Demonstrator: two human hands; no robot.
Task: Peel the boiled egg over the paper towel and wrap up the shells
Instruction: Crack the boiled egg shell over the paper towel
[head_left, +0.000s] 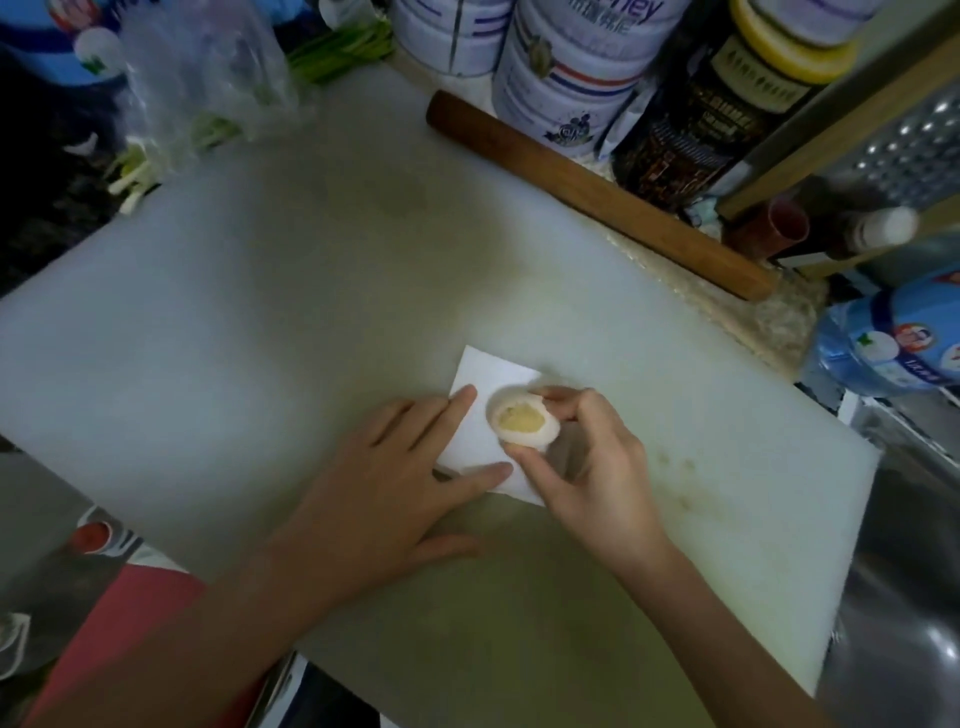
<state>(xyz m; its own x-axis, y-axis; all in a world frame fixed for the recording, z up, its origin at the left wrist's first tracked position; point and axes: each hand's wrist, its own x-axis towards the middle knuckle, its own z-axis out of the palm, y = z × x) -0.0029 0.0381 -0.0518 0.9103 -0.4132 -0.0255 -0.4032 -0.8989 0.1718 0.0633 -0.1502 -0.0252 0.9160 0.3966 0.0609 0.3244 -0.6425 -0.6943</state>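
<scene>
The right hand (592, 467) pinches one egg (522, 422) over one paper towel (480, 389), left hand (384, 483) flat on it.

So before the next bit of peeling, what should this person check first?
1. Grip on the egg: the right hand pinches the egg between thumb and fingers. Ok.
2. Egg over the paper towel: it is held above the sheet, so bits should drop onto it. Ok.
3. Towel kept from sliding: the left hand rests on it with straight fingers. Ok.
4. Egg intact: yellow yolk shows through an opening facing up. Not ok.
5. Shell still on the egg: too blurred to say. Cannot tell.
6. Shell pieces gathered on the towel: none plainly seen. Cannot tell.
</scene>
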